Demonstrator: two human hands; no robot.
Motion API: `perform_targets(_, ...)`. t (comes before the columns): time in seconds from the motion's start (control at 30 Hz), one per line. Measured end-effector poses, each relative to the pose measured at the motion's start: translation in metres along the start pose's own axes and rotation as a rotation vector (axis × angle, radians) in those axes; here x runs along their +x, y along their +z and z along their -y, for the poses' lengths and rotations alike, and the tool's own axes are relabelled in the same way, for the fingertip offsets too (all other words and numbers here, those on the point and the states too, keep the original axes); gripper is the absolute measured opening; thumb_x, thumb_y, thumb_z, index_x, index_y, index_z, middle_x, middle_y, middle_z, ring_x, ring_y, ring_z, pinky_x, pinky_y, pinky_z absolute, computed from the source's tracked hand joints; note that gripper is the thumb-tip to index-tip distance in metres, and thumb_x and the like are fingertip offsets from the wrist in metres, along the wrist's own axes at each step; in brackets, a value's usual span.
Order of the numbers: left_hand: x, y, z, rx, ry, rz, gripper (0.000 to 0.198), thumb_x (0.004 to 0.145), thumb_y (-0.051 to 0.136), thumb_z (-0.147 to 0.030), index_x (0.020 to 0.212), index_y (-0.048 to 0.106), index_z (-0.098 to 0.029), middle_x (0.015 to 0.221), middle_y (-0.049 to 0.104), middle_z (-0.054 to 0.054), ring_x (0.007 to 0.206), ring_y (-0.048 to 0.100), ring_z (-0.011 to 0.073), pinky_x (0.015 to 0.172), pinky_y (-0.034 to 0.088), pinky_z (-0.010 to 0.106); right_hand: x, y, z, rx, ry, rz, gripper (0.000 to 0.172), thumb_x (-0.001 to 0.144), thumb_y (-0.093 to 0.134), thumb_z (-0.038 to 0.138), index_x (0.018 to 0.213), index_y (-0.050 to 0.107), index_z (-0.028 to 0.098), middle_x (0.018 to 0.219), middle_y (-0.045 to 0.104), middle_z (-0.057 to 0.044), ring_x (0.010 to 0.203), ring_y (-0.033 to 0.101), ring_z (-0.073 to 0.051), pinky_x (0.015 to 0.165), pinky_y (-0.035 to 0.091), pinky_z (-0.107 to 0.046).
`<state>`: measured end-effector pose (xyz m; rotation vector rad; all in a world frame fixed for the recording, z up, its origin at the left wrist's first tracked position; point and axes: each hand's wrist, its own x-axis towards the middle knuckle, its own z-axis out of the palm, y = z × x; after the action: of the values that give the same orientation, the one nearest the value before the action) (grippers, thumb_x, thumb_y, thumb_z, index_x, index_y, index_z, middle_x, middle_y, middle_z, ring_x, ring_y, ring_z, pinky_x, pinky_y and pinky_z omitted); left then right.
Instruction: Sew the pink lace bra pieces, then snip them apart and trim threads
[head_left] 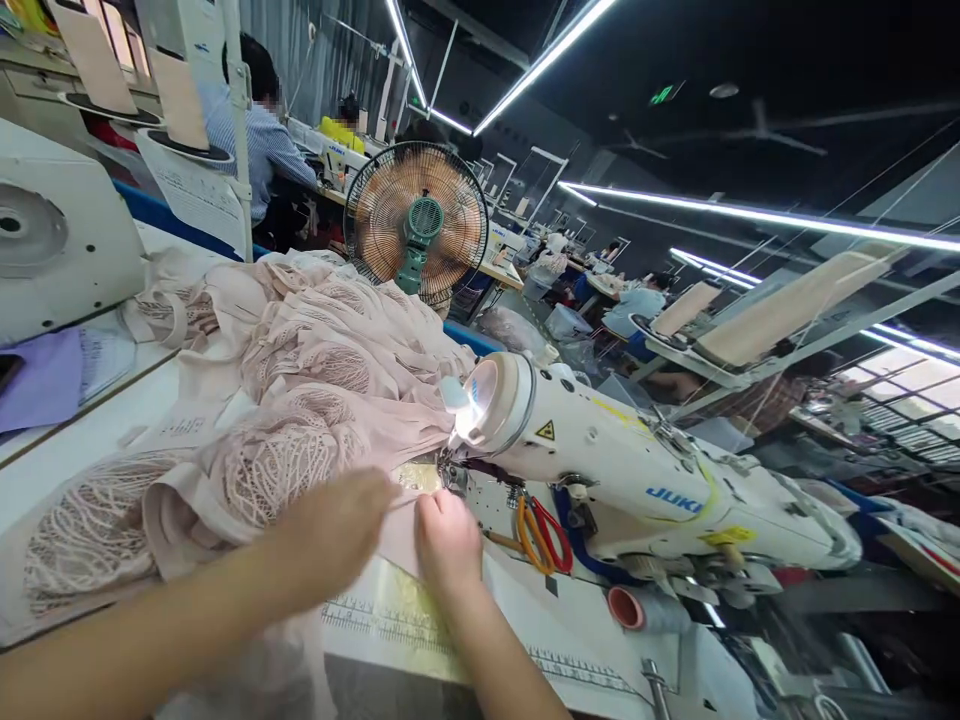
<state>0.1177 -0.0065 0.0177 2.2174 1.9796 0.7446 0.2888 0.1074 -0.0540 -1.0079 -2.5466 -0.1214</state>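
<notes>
Pale pink cloth (pixel 400 542) lies at the front of the sewing bed, a narrow edge of it drawn between the two hands just short of the metal presser foot (pixel 452 474). The right hand (pixel 450 540) is curled closed, fingers and thumb pinched on that edge; the left hand (pixel 349 520), blurred, also looks closed on it from the other side. I judge the step in hand to be lining up the edge by hand before the needle; the next move seems to call for a flat, even edge, with fingertips kept clear of the foot.

Beside the left hand spreads a heaped pile of pale pink lace-panelled garments (pixel 330 350). Over the bed reaches a long white JUKI sewing machine (pixel 600 450), its lamp lit. Near the right hand are scissors with orange and red handles (pixel 534 537), a printed ruler strip (pixel 390 622) and a grey thread cone (pixel 661 610). Beyond the pile stands a round wire-caged fan with a green hub (pixel 424 218).
</notes>
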Motion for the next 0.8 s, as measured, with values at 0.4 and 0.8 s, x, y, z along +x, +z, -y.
perform_targets(0.4, 0.045, 0.081, 0.01, 0.109, 0.167, 0.289, 0.056, 0.091, 0.045, -0.041, 0.135, 0.045, -0.006, 0.143, 0.041, 0.021, 0.132, 0.036, 0.035, 0.109, 0.029, 0.048, -0.084, -0.017, -0.022, 0.14, -0.218, -0.08, 0.03, 0.088, 0.045, 0.017, 0.116, 0.057, 0.016, 0.118, 0.063, -0.013, 0.108, 0.06, -0.025, 0.087, 0.054, -0.036)
perform_targets(0.8, 0.06, 0.064, -0.009, 0.141, 0.126, 0.268, 0.05, 0.085, 0.054, -0.045, 0.124, 0.054, -0.014, 0.122, 0.058, 0.015, 0.106, 0.054, 0.031, 0.088, 0.042, 0.042, -0.096, 0.001, -0.021, 0.178, -0.216, -0.175, 0.03, 0.093, 0.039, 0.031, 0.11, 0.059, 0.018, 0.106, 0.068, -0.012, 0.096, 0.066, -0.026, 0.084, 0.055, -0.037)
